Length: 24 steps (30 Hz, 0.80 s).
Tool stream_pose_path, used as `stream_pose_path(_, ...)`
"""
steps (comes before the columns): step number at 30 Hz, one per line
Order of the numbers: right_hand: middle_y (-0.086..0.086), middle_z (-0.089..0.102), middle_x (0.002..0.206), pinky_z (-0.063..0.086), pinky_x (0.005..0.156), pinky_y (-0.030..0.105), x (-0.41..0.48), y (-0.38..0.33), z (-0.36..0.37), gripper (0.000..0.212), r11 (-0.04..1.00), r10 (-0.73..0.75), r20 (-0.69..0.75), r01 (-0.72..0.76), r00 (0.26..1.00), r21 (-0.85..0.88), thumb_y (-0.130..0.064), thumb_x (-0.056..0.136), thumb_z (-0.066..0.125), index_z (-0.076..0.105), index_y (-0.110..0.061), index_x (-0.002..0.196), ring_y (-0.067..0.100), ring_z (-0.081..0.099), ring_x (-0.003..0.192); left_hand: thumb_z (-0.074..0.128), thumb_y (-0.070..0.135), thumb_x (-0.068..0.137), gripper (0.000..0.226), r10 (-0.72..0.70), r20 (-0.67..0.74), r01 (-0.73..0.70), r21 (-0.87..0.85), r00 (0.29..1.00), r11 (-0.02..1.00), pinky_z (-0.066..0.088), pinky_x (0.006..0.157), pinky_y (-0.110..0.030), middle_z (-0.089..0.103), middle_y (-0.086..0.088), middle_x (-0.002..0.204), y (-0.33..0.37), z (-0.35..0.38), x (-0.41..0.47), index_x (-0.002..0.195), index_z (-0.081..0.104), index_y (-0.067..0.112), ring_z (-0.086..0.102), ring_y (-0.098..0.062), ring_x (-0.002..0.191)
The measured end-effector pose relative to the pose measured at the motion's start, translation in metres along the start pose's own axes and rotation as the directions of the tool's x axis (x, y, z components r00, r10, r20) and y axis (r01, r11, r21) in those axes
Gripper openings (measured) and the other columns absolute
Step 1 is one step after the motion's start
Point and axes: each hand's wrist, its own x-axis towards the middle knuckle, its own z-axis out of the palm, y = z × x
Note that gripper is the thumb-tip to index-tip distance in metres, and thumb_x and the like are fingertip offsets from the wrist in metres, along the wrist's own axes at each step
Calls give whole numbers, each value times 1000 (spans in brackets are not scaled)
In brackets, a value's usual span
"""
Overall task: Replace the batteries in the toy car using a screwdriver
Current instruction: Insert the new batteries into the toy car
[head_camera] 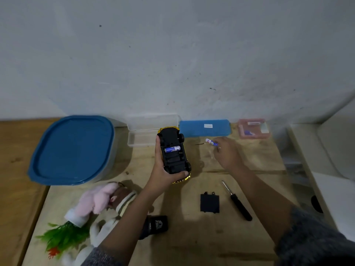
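Yellow car [172,160] gripped mid-table, second battery [211,142] pinched

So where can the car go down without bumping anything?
Bare wood lies between the blue-lidded tub and the toy car, and on the near side of the battery cover and screwdriver. The near left is crowded with plush toys, the back edge with boxes.

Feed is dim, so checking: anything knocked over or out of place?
Only the green plastic plant in a white pot lies tipped on its side by the pink plush toy. The black battery cover lies off, as expected.
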Motion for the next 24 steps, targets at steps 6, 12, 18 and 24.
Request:
stream_pose_path(6,18,57,115,45,87,36,14,1,18,31,989,-66,15,67,998,-134,-3,87,53,60,-3,117,34,50,111,80,-3,63,130,-12,-61,12,2,998,1000,49,94,-25,37,6,145,-6,3,-6,146,-8,41,51,-9,124)
stream_pose_path(12,19,61,104,42,89,41,6,1,28,19,936,-202,22,200,979,-291,-8,90,53,63,2,103,35,53,103,82,3,61,129,12,-62,-11,16,998,1000,48,99,-32,36,2,147,-3,0,-16,146,-7,41,49,-12,126)
stream_pose_path(18,-11,56,93,54,74,24,-21,-68,-3,14,839,-241,-166,291,956,460,-9,89,59,59,-9,104,2,59,90,85,12,57,131,42,-69,-41,15,997,999,48,97,-29,30,4,150,8,-9,-18,148,-6,39,48,-10,127)
stream_pose_path(24,-18,61,94,52,75,17,-50,-121,-14,16,700,-397,-232,457,888,549,-8,85,64,62,-19,97,1,60,86,82,-3,62,130,65,-14,-64,4,998,998,50,91,-23,37,8,143,26,-18,-20,148,-9,34,52,1,119)
